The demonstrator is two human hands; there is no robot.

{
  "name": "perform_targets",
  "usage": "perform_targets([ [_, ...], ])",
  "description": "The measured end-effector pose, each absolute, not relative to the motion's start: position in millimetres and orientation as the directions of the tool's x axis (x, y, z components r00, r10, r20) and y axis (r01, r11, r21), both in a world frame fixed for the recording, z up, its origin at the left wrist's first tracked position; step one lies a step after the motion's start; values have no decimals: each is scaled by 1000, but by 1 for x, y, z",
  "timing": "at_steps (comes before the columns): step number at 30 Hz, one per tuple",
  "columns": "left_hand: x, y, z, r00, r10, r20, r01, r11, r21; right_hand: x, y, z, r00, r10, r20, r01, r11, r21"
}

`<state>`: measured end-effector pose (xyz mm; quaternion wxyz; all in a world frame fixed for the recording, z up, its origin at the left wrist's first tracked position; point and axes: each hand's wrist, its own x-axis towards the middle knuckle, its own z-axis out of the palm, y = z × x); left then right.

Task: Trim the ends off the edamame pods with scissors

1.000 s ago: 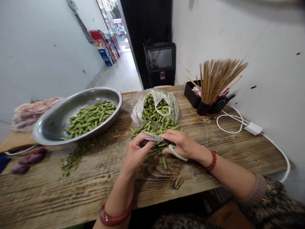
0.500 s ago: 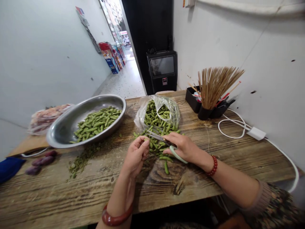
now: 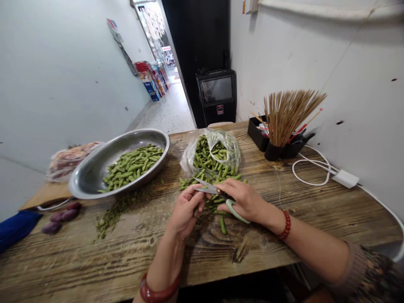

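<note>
Right hand gripping scissors over green pods, left hand curled by the blades, hold unclear

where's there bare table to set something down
Front left, bare wood lies between the green scraps and left forearm; at right, between the white cable and right forearm. Crowded: pods, scissors and plastic bag around the left hand and right hand.

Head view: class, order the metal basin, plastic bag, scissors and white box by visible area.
1. Metal basin
2. Plastic bag
3. Scissors and white box: unsure; the right hand partly hides the scissors.
</note>
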<state>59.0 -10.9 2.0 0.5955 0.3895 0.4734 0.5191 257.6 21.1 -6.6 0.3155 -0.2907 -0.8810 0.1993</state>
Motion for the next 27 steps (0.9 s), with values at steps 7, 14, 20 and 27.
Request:
perform_targets([
  [7,62,-12,-1,68,993,-96,-196,107,975,258,23,-10,-636,631,444,381,757,-531],
  [14,63,-14,2,91,993,-78,-149,91,985,257,22,-9,-631,640,438,336,735,-589],
  [20,63,-14,2,102,993,-67,-114,78,990,258,23,-12,-640,622,451,327,751,-573],
  [27,64,-13,3,98,989,-114,-144,127,981,259,23,-13,-659,618,428,386,767,-513],
])
